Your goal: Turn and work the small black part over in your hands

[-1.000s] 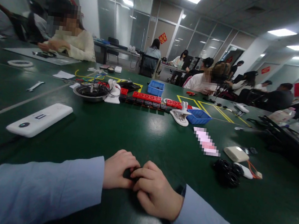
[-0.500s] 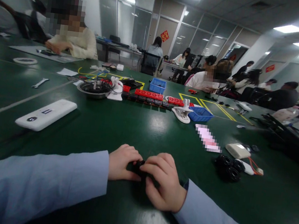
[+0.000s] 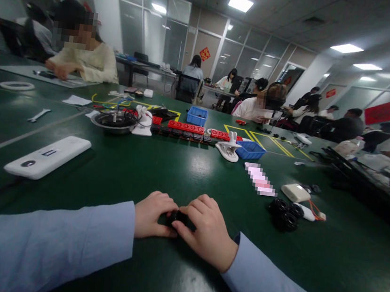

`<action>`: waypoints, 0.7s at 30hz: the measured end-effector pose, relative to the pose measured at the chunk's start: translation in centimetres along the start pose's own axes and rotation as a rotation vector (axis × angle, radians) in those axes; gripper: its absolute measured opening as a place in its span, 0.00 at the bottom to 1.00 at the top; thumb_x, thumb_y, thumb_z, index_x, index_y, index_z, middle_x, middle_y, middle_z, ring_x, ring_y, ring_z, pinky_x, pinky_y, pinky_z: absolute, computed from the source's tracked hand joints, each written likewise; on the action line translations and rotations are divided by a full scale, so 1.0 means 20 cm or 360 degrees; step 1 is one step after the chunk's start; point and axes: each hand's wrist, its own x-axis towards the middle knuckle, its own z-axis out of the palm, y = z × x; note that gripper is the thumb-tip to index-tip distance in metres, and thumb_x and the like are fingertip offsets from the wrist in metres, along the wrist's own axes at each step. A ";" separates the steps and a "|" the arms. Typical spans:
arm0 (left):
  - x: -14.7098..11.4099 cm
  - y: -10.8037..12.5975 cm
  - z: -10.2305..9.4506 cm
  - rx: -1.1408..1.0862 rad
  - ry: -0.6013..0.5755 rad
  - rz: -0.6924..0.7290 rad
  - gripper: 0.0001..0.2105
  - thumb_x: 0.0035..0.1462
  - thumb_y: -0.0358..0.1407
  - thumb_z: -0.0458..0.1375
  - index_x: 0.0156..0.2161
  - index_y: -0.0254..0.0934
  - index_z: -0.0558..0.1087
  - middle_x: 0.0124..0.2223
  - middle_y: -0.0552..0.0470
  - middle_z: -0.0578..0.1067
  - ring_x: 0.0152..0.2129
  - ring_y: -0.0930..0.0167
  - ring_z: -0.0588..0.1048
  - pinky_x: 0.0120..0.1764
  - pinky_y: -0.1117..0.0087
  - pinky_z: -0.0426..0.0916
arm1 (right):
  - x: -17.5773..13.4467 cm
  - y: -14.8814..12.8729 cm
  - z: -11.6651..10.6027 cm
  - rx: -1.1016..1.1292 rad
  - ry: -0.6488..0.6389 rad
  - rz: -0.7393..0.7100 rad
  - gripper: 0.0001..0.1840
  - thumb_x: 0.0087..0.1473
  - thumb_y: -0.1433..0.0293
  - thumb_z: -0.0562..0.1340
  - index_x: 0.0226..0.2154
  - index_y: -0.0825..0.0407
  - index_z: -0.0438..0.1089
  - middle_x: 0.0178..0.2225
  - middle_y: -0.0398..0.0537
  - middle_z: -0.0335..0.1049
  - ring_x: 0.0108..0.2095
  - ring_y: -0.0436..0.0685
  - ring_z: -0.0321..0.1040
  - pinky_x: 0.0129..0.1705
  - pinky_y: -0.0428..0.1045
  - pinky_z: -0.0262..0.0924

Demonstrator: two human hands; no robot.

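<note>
Between my two hands is a small black part (image 3: 173, 217), mostly covered by fingers, so its kind cannot be made out. My left hand (image 3: 153, 214) grips it from the left, thumb below and fingers above. From the right, my right hand (image 3: 208, 230) closes on the same part with its thumb and curled fingers. Both hands meet low over the dark green table (image 3: 156, 169). To the right lies a cluster of black ring-shaped parts (image 3: 284, 215), apart from my hands.
A white power-bank-like device (image 3: 49, 156) with a cable lies left, near a wrench (image 3: 38, 115). Farther back are a metal bowl (image 3: 114, 124), red socket-like strips (image 3: 186, 127), white clips (image 3: 228, 147) and blue bins (image 3: 250, 150). A beige box (image 3: 296, 192) stands right. Several people sit beyond.
The right hand's thumb and fingers have shifted in closer around the black part, which shows a little more now. The view has turned slightly to the right, moving the background left.
</note>
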 end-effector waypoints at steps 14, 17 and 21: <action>0.00 0.01 -0.01 -0.0021 -0.0005 -0.0011 0.15 0.48 0.46 0.60 0.33 0.36 0.70 0.29 0.55 0.70 0.29 0.69 0.68 0.34 0.68 0.57 | 0.00 0.03 0.01 0.0003 0.0024 -0.0020 0.14 0.48 0.60 0.63 0.31 0.55 0.71 0.25 0.48 0.67 0.30 0.55 0.57 0.31 0.50 0.50; -0.01 0.01 -0.02 -0.0036 -0.0017 -0.0005 0.14 0.48 0.45 0.60 0.35 0.37 0.70 0.30 0.55 0.70 0.30 0.69 0.68 0.35 0.68 0.57 | 0.00 0.02 0.00 0.0078 -0.0033 -0.0048 0.11 0.50 0.63 0.61 0.33 0.55 0.70 0.27 0.48 0.67 0.32 0.55 0.58 0.33 0.50 0.52; -0.01 0.01 -0.02 -0.0057 -0.0032 -0.0005 0.14 0.48 0.44 0.61 0.36 0.37 0.70 0.32 0.55 0.71 0.32 0.68 0.68 0.37 0.67 0.58 | 0.01 0.02 -0.03 0.0215 -0.0132 -0.0130 0.10 0.52 0.70 0.57 0.38 0.55 0.69 0.32 0.50 0.68 0.35 0.56 0.59 0.37 0.52 0.55</action>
